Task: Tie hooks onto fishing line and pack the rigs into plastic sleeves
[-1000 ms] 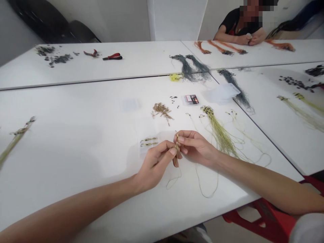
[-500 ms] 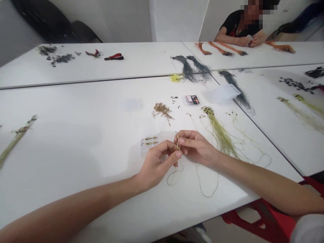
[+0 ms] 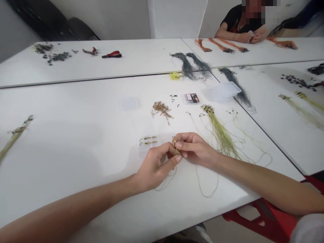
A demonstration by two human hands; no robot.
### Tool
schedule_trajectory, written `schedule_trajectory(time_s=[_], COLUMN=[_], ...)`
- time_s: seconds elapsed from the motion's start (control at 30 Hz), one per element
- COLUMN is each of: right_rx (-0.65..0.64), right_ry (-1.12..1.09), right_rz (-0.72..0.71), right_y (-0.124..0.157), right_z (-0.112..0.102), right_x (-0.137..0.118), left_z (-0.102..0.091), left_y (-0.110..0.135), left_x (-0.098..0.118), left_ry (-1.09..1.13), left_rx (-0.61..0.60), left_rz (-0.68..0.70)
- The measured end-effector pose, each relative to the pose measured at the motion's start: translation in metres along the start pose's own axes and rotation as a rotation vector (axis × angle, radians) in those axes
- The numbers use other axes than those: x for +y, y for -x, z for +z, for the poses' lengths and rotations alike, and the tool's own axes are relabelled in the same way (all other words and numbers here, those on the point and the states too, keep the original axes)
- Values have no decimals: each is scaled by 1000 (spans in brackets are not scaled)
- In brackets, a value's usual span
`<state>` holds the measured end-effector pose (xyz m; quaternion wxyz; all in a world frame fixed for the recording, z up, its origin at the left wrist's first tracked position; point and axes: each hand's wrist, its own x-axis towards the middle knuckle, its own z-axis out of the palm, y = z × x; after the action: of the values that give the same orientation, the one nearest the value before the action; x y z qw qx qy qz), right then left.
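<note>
My left hand (image 3: 157, 164) and my right hand (image 3: 194, 148) meet over the white table (image 3: 76, 135), both pinched on a small hook tied to a thin yellow-green line (image 3: 206, 189). The hook (image 3: 175, 142) shows between the fingertips. The line loops loosely on the table below my hands. Just left of my hands lie two finished hook rigs (image 3: 147, 140) on a clear packet.
A bundle of yellow-green lines (image 3: 221, 133), a pile of small brown hooks (image 3: 162, 109), black beads (image 3: 174, 98) and a small packet (image 3: 191, 98) lie beyond my hands. Grey line bundles (image 3: 188, 65), red pliers (image 3: 111, 54) and another person's hands (image 3: 253, 36) are farther back. A red chair (image 3: 265, 219) stands at lower right.
Both hands have lowered slightly toward the table. The loose loop of line under my left hand has shifted leftward and flattened.
</note>
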<state>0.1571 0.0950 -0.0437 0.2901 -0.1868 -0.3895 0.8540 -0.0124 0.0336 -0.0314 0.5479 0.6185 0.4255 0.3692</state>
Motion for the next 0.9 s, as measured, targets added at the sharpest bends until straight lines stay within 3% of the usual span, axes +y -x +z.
schedule_trajectory(time_s=[0.53,0.9], right_rx=[1,31], right_ry=[5,-6], right_rz=[6,13], right_y=[0,-2], right_z=[-1,-4], right_x=[0,-5], left_z=[-1,4], left_y=[0,-1], left_x=[-2,1], left_ry=[5,176], left_rx=[-14,14], left_rz=[30,-3])
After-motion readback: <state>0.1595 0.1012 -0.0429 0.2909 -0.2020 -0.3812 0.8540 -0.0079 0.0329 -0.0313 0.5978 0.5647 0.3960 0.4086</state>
